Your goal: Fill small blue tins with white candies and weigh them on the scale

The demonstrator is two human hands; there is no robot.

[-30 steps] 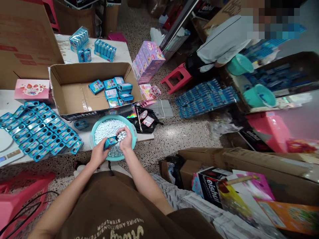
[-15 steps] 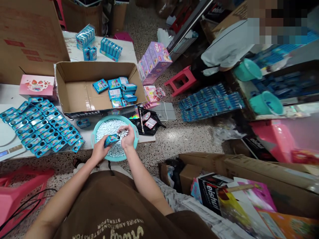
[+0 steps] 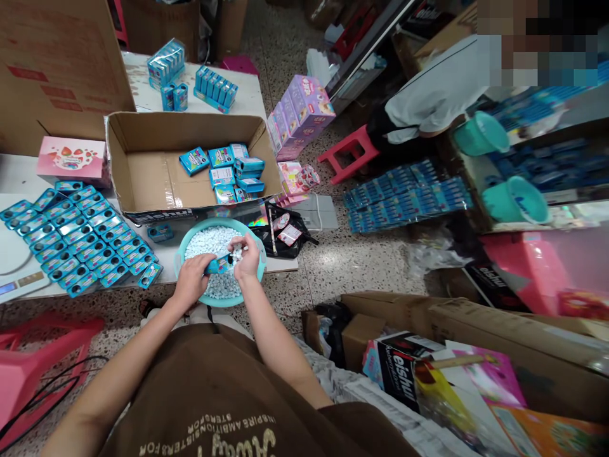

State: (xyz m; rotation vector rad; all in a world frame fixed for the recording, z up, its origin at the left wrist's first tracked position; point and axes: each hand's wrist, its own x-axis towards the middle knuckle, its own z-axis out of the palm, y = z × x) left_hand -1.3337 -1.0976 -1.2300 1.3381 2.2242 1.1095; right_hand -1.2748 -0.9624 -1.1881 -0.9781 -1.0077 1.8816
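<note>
Left hand (image 3: 191,284) grips 1 blue tin (image 3: 217,263), now lowered closer to the white candies (image 3: 209,242) in the teal basin (image 3: 183,251); right hand (image 3: 247,258), fingers pinched on candies, feeds its open end, filling continues

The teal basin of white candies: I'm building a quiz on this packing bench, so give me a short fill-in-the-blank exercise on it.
1. The left hand holds a small ____ tin over the basin.
2. The right hand pinches white ____ at the tin's mouth.
3. Behind the basin stands an open ____ box with filled tins inside.

Missing words: blue; candies; cardboard
</note>
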